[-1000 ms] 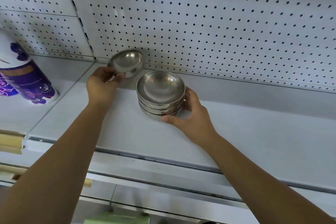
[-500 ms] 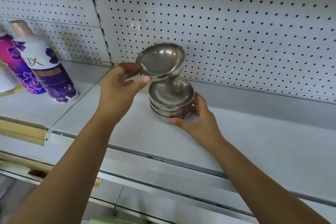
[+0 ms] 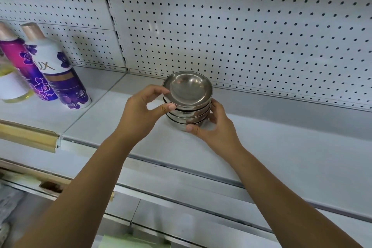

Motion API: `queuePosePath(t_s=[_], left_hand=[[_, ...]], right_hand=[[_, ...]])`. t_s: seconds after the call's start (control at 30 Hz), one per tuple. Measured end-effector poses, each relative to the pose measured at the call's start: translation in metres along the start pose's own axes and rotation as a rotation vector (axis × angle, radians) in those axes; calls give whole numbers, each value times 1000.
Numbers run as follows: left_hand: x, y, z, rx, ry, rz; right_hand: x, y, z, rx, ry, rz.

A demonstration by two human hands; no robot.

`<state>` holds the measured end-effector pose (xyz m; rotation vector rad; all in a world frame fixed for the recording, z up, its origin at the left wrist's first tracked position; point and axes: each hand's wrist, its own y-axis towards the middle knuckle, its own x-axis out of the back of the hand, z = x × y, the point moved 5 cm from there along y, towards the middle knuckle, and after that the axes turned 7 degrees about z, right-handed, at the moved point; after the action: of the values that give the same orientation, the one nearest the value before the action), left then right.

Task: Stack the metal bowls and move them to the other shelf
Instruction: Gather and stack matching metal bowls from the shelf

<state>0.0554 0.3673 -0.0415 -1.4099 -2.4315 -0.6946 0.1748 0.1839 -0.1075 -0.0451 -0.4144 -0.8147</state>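
A stack of metal bowls [image 3: 188,106] stands on the white shelf [image 3: 281,147], close in front of the pegboard back wall [image 3: 241,26]. Four bowls can be counted in it, nested one in another, each open side up. The top bowl [image 3: 187,88] sits level with the rest, and its shiny inside faces the camera.

The left hand [image 3: 141,109] is at the left side of the stack, high up. Its forefinger lies on the near-left rim of the top bowl and its thumb presses against the side of the stack just under that rim, so the hand is pinched on the top bowl; the other fingers are curled back into the palm, clear of the stack.

The right hand [image 3: 215,129] is at the right side of the stack, lower down. Its thumb reaches across the front of the stack at the bottom bowl, touching the metal where it meets the shelf, while the fingers wrap around the right side of the stack, over the lower bowls. This hand is clasped on the stack, which lies between the two hands and touches both.

Well to the left of the stack, on the neighbouring shelf section, stand a white and purple bottle [image 3: 58,70] with flower print, a pink and purple bottle [image 3: 22,60] just behind it, and a pale bottle [image 3: 10,84] at the frame's edge.
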Motion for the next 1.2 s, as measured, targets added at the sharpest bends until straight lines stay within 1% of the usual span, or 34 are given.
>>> queuePosePath(t_s=[0.3, 0.57, 0.67, 0.87, 0.97, 1.2], left_hand=[[-1, -5, -5, -12, 144, -32], [-2, -6, -4, -23, 174, -13], [-3, -6, -5, -16, 60, 28], [-8, 7, 1, 137, -291, 145], [-11, 14, 10, 143, -334, 202], [-12, 10, 7, 129, -359, 171]], right_hand=[[1, -1, 0, -20, 6, -1], [0, -2, 4, -10, -2, 19], [-1, -1, 3, -30, -15, 46], [-1, 3, -2, -30, -8, 48], [-1, 5, -6, -32, 19, 32], [5, 4, -8, -11, 69, 18]])
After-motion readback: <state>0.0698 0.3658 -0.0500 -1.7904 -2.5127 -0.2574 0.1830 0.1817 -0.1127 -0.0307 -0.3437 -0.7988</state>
